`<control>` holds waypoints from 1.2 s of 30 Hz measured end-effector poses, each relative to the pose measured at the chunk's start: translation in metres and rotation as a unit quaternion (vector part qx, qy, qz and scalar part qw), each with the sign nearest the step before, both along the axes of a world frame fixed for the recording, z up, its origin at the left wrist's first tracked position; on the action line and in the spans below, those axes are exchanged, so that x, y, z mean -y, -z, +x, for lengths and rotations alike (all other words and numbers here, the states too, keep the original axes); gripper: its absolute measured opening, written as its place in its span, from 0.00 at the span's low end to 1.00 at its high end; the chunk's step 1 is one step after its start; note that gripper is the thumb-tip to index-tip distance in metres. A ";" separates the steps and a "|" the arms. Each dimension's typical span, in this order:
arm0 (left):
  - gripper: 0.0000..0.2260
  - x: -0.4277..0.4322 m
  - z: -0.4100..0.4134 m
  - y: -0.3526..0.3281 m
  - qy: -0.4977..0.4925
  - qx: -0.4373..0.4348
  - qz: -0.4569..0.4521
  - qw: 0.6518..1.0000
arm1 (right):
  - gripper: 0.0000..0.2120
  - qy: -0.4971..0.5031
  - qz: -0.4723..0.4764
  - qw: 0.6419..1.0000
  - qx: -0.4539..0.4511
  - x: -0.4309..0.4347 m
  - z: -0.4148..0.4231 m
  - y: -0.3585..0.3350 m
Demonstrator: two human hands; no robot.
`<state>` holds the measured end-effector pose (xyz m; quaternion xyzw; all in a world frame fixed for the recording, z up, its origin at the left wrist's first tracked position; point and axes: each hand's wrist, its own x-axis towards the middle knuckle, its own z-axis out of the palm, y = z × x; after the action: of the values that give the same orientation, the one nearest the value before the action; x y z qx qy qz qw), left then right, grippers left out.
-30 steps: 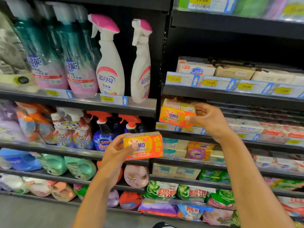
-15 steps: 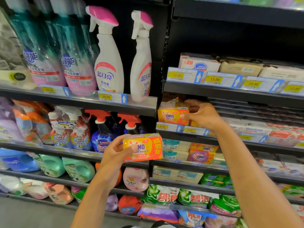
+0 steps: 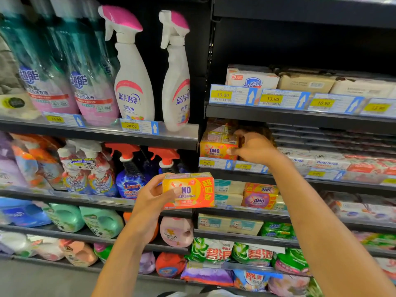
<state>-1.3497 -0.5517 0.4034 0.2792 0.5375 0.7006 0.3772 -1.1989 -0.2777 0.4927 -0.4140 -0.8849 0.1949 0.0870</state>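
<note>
OMO soap pack [image 3: 190,190] sits clasped in the left hand [image 3: 150,200], thumb across its front and fingers behind, held out before the shelves just right of a blue spray bottle [image 3: 130,183], much where it was a second ago. It is a rectangular brick in an orange-red and yellow wrapper, with blue OMO lettering partly under the thumb, yellow Chinese characters down its red right end and a pale top face. Further right, the shelved OMO pack [image 3: 216,150], which jutted over the shelf edge a second ago, now lies pushed back above the 9.90 price tag [image 3: 206,162], with more packs stacked on it. The right hand [image 3: 255,150] has followed it in and grips its right end, thumb on the front, fingers curled round behind.
</note>
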 end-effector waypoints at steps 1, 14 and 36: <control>0.31 -0.001 0.001 0.001 0.002 0.000 0.000 1.000 | 0.35 0.000 0.009 1.000 0.008 0.000 -0.001 0.000; 0.29 -0.009 0.003 -0.006 0.020 -0.006 -0.004 1.000 | 0.30 -0.003 0.068 0.994 0.088 -0.013 -0.001 0.002; 0.18 -0.054 0.037 -0.027 0.078 -0.075 0.043 0.993 | 0.38 -0.125 -0.170 0.964 -0.164 0.061 0.072 0.002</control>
<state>-1.3126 -0.4977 0.4302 0.3874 0.5105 0.6687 0.3771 -1.1267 -0.3387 0.4911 -0.2711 -0.8570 0.4171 0.1346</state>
